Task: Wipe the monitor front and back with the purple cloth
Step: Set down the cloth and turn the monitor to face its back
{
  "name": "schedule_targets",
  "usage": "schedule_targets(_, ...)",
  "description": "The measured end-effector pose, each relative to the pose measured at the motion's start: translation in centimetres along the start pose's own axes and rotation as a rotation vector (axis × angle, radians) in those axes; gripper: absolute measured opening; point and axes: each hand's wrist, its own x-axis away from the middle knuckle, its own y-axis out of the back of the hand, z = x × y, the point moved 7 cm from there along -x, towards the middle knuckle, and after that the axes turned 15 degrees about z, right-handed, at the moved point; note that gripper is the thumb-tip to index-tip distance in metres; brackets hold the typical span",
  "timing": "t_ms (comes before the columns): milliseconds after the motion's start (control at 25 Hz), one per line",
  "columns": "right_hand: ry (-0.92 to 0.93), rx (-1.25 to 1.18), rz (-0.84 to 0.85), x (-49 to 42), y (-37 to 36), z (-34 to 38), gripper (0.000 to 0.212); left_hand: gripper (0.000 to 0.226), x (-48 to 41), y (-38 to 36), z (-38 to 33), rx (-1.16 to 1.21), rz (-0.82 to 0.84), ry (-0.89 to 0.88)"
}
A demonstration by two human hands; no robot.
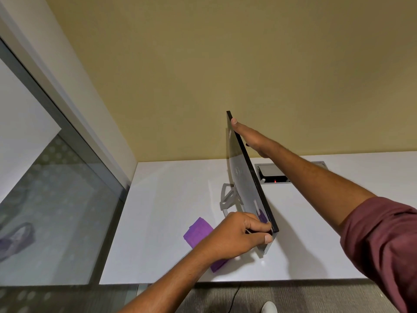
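Note:
The monitor (241, 175) stands on the white desk (167, 199), turned edge-on to me. Its grey back faces left and its black screen side faces right. My right hand (250, 138) holds its far top corner, with the thumb hooked over the edge and the fingers hidden on the screen side. Around the near lower corner, my left hand (234, 233) grips with curled fingers. The purple cloth (198, 231) lies folded on the desk, partly under my left wrist, and neither hand holds it. The silver stand (228, 197) shows behind the panel.
A cable box (270, 173) with a small red light is sunk into the desk to the right of the monitor. The yellow wall is close behind. A glass partition (56, 199) closes the left side. A black cable (234, 297) hangs below the desk's front edge.

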Motion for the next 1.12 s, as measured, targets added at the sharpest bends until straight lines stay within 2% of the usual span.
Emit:
schedule_targets(160,-0.004,0.095,-0.059,1.5,-0.3,-1.4,0.099,0.028,1.2,1.3,0.3,0.075,-0.009,0.035)
schedule_targets(320,-0.010,0.196,-0.062,5.3,-1.4,-3.4,0.096,0.029,1.4,6.1,1.3,-0.028,-0.091,0.095)
schedule_targets(560,-0.064,0.150,-0.071,14.2,-4.5,-5.7,0.099,0.032,-3.1,17.4,1.7,-0.504,-0.369,0.236)
schedule_targets(680,-0.085,0.171,-0.117,18.7,-5.9,-6.1,0.097,0.034,-6.6,21.9,1.0,-0.705,-0.458,0.254)
schedule_targets(840,-0.117,0.198,-0.199,22.4,-7.2,-7.5,0.093,0.052,-10.9,24.8,-1.5,-0.910,-0.432,0.228)
schedule_targets(960,-0.127,0.193,-0.243,23.4,-7.6,-8.1,0.089,0.067,-13.7,25.9,-2.9,-1.045,-0.354,0.192)
schedule_targets(1120,-0.129,0.158,-0.259,23.5,-8.1,-8.6,0.089,0.092,-16.3,26.5,-3.6,-1.179,-0.215,0.238)
